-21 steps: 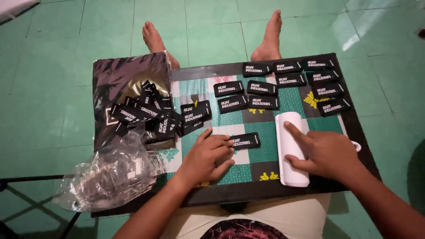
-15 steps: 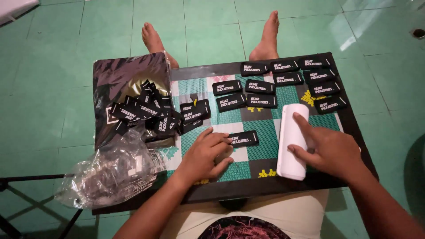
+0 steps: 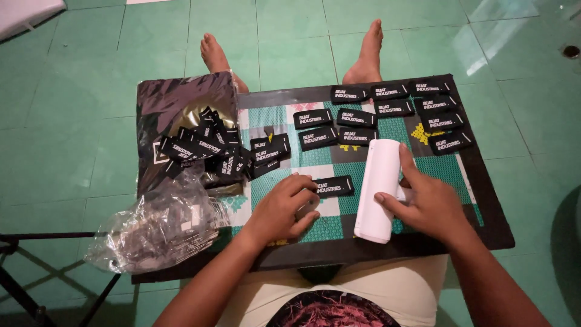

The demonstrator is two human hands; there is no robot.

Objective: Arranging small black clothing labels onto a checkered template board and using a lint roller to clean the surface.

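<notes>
left hand (image 3: 283, 209) pins a black rectangular rubber patch (image 3: 330, 186), right hand (image 3: 426, 203) grips a white plastic roller (image 3: 376, 189); crumpled clear plastic bag (image 3: 154, 227) holds something I can't make out

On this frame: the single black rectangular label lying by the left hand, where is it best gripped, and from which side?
Probably by its two long edges near the right end, coming from above. The black rectangular label lies flat on the green patterned board, its left end by the left hand's fingers. The white cylinder under the right hand stands close on the right, so a sideways approach looks cramped.
</notes>
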